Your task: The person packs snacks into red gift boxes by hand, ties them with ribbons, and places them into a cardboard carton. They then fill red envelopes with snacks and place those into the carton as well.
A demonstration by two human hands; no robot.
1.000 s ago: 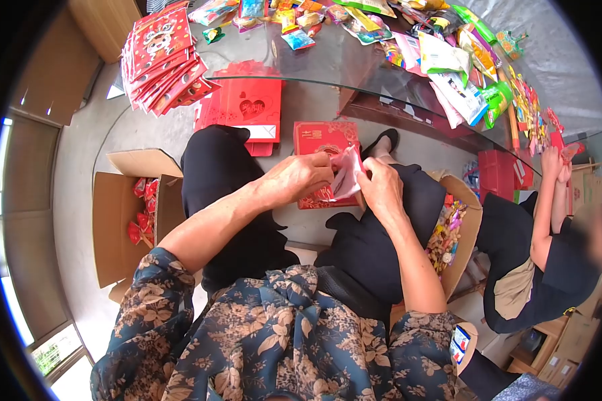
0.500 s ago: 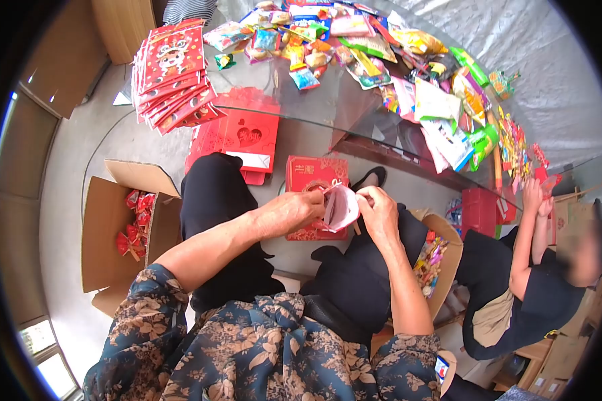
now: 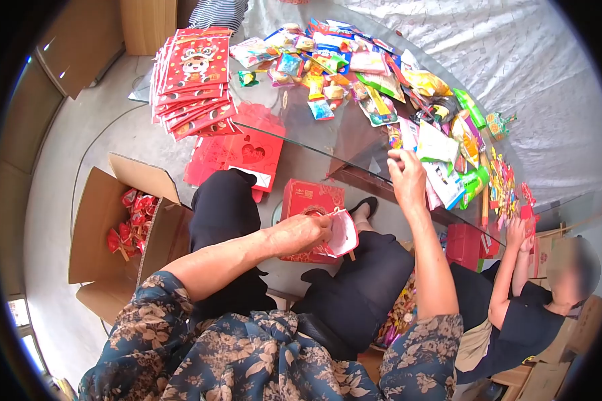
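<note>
My left hand [image 3: 308, 230] is closed on the rim of a small red gift bag [image 3: 344, 235], whose pale inside faces up above my lap. My right hand [image 3: 408, 177] is over the near edge of the glass table, beside the wrapped snacks [image 3: 438, 144]. Its fingers are loosely bent and apart, and I see nothing in them. A green snack packet [image 3: 473, 184] lies to its right. Under the held bag, a red box [image 3: 297, 200] is partly hidden by my left hand.
Flat red bags with a cartoon print [image 3: 195, 63] are stacked at the table's left. A cardboard box [image 3: 90, 230] holds red-wrapped items; candies [image 3: 400, 311] sit by my right leg. Another person [image 3: 515, 321] sits at right, hands near small candies [image 3: 502, 187].
My right hand has let go of the bag's rim and moved up and right toward the snacks. My left hand still holds the bag. The view has shifted slightly.
</note>
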